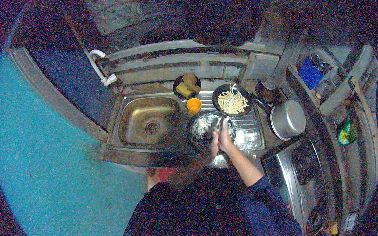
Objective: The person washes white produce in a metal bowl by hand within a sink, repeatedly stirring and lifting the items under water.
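My left hand point(214, 143) and my right hand point(224, 137) are held palm to palm over the right side of a dark round bowl point(194, 140). Both are dusted white and slightly blurred. Whether anything lies between the palms is hidden. White flour-like powder point(205, 121) coats the inside of the bowl. Just behind it stands an orange cup point(193, 105). A dark round dish point(217, 106) to the back right holds a heap of pale, noodle-like strips point(233, 102). More white powder point(218, 161) is spilled in front of the bowl.
Left of the bowl is a steel sink basin point(135, 120), with a white tap point(96, 69) behind. A dark bowl of yellow and brown pieces point(184, 89) sits at the back. On the right are a metal pot point(288, 120), a gas stove point(292, 176) and wooden shelving point(331, 143).
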Available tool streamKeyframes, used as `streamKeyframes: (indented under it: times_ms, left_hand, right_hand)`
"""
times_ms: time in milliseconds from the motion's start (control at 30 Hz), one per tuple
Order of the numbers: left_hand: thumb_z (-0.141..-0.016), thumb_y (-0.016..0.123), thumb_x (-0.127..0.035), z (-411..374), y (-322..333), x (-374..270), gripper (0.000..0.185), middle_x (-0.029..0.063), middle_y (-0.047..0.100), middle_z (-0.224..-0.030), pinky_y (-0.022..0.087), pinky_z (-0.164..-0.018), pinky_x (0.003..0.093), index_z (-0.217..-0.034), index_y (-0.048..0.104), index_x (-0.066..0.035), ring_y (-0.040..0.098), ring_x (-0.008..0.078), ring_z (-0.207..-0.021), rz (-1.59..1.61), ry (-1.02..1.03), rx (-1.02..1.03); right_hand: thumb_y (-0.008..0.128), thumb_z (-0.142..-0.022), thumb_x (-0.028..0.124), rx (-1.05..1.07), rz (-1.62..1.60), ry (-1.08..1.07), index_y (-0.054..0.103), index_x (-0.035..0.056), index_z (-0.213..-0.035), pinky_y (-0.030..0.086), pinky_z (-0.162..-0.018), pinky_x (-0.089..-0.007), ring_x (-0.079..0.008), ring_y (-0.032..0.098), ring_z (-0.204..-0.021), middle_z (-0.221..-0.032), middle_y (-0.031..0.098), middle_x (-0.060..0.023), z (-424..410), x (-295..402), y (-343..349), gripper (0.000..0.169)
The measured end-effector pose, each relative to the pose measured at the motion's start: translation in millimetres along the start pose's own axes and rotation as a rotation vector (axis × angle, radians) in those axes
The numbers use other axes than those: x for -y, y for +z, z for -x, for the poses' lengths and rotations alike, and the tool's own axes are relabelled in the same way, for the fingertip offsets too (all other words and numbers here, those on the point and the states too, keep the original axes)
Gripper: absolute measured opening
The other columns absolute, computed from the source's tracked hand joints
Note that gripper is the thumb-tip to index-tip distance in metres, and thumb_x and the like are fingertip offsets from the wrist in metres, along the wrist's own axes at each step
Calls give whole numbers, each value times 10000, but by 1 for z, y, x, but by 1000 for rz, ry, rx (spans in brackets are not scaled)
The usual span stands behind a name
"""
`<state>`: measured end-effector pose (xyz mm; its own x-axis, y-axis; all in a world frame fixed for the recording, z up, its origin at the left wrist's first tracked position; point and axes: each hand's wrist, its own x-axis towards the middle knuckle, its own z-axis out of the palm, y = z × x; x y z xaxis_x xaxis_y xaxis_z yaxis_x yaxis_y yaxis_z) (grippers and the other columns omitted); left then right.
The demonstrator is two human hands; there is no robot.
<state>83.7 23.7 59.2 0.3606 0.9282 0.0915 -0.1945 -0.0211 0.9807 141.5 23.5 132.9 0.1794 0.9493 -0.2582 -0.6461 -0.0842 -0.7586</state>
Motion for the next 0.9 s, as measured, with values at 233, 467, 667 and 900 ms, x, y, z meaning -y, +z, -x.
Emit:
streamKeyframes:
  times_ms: [233,467,667,900]
  left_hand:
    - [-876,354,-250,10,-3,2,378,119,500,-1102,326,-909,320,-1128,452,13,451,184,-1033,-251,166,76]
    - [-856,369,-245,-8,-56,26,348,120,499,-1057,333,-880,330,-1080,459,5,455,196,-998,-381,132,-9]
    - [-838,382,-241,-20,-71,43,323,120,499,-1018,338,-856,339,-1039,465,-2,458,206,-967,-560,137,3]
    - [-818,398,-237,-19,-90,67,295,120,498,-973,344,-827,349,-991,472,-10,461,218,-932,-718,148,33]
  right_hand:
    - [300,-737,683,-58,-3,6,226,75,-1285,447,-734,-337,-202,492,-934,-1178,407,-92,-41,-23,-59,822]
    - [535,-792,191,91,361,-59,517,6,-1051,459,-645,-234,-135,577,-707,-858,601,-62,-8,-18,-30,319]
    - [574,-730,29,58,641,-202,613,-22,-845,463,-612,-230,-119,578,-660,-760,624,-73,-21,-29,-64,132]
    - [602,-708,14,-19,765,-240,613,-24,-815,456,-602,-227,-93,560,-648,-744,617,-45,-26,-45,-87,115]
